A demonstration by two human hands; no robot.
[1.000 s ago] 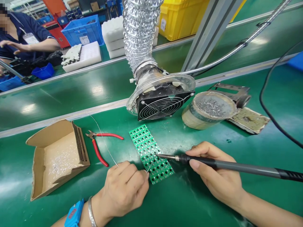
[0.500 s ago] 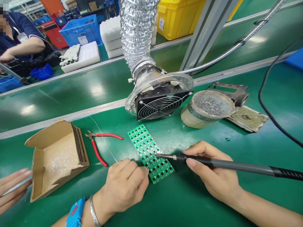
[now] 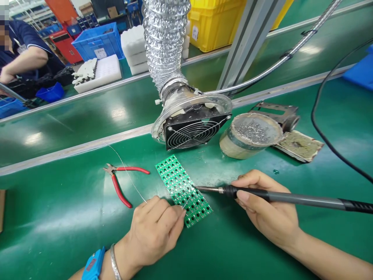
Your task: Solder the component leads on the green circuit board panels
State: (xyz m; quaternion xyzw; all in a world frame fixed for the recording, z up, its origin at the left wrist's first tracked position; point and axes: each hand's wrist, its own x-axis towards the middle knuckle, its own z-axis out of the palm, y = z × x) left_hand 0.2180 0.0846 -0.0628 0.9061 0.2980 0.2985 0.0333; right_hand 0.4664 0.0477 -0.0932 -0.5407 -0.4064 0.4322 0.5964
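A green circuit board panel [image 3: 177, 177] with rows of dark round holes lies flat on the green bench. My left hand [image 3: 157, 229] is closed at its lower left edge, pinching thin solder wire [image 3: 134, 186]. The wire's short end points over the board, and its long tail runs back behind the hand. In my right hand [image 3: 268, 206] is a soldering iron [image 3: 279, 197], held like a pen. Its tip is at the board's right edge; whether it touches is hard to tell. Red-handled cutters [image 3: 120, 189] lie spread to the left of the board.
A fume extractor fan [image 3: 195, 134] on a silver duct hangs behind the board. Right of it stand a round tub [image 3: 252, 134] with metal bits and a dirty sponge tray [image 3: 300, 146]. The iron's black cable [image 3: 316, 128] curves at right. A co-worker [image 3: 26, 46] sits across the bench.
The cardboard box at left has been pulled away leftward, with only a sliver at the edge; the other person's hand there is gone. The iron's tip has shifted slightly right and up.
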